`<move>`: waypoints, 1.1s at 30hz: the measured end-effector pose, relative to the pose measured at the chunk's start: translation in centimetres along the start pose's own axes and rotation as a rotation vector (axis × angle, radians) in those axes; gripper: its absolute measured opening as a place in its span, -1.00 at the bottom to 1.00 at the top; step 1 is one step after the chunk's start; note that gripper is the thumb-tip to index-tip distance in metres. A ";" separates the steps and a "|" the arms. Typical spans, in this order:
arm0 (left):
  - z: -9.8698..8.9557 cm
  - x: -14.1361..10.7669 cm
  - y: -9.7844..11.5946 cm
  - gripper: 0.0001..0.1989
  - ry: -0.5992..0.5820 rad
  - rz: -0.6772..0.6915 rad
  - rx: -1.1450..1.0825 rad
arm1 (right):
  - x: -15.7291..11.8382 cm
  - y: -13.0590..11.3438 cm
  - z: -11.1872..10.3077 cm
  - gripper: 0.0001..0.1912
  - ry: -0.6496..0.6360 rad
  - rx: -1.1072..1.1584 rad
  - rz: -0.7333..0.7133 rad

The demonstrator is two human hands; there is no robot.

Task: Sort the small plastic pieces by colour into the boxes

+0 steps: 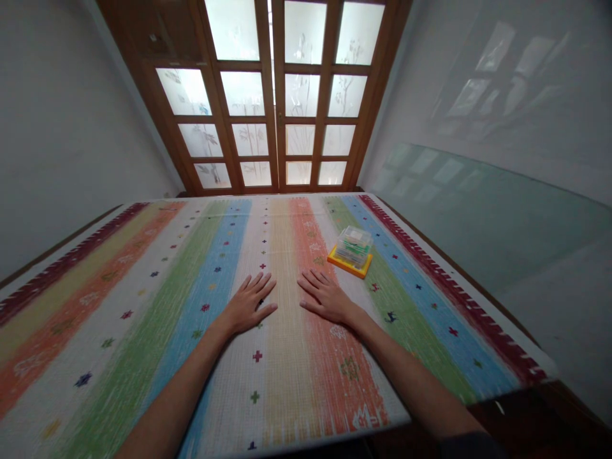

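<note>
Palm down on the striped tablecloth (287, 363), my left hand (249, 303) lies flat with its fingers spread. My right hand (324, 296) rests the same way on the orange stripe, a short gap to the right of the left one. Neither hand holds anything. Beyond my right hand, a little to its right, sits a small stack of clear plastic boxes (356, 236) with some green showing inside. The stack stands on a yellow-orange tray (367, 267). My right hand is the nearer one to it, and they do not touch.
Wooden double doors (277, 127) with frosted panes stand behind the far table edge. A pale wall (62, 115) runs along the left. On the right, a greenish glossy panel (478, 204) covers part of the wall (430, 76). The table's near edge (344, 437) lies below my forearms.
</note>
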State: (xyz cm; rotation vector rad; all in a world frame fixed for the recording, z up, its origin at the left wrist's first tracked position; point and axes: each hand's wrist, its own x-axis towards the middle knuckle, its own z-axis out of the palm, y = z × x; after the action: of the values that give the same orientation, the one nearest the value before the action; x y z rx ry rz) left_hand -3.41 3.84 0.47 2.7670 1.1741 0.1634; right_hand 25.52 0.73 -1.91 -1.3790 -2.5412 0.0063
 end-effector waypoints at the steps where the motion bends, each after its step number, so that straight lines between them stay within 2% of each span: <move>1: 0.0 0.0 0.0 -0.28 0.002 0.002 0.004 | 0.0 0.0 0.0 -0.34 0.002 0.000 0.002; 12: 0.4 0.0 -0.3 -0.29 0.041 0.019 0.012 | 0.0 0.1 0.0 -0.34 0.018 0.017 -0.004; 33: 0.2 0.0 -0.2 -0.27 0.010 -0.005 -0.009 | 0.0 0.0 0.1 -0.34 0.008 0.045 0.014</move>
State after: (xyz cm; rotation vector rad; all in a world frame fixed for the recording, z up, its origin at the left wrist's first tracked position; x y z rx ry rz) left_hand -3.47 3.97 0.23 2.7579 1.1794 0.1813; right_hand 25.49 0.74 -1.98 -1.3769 -2.5096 0.0599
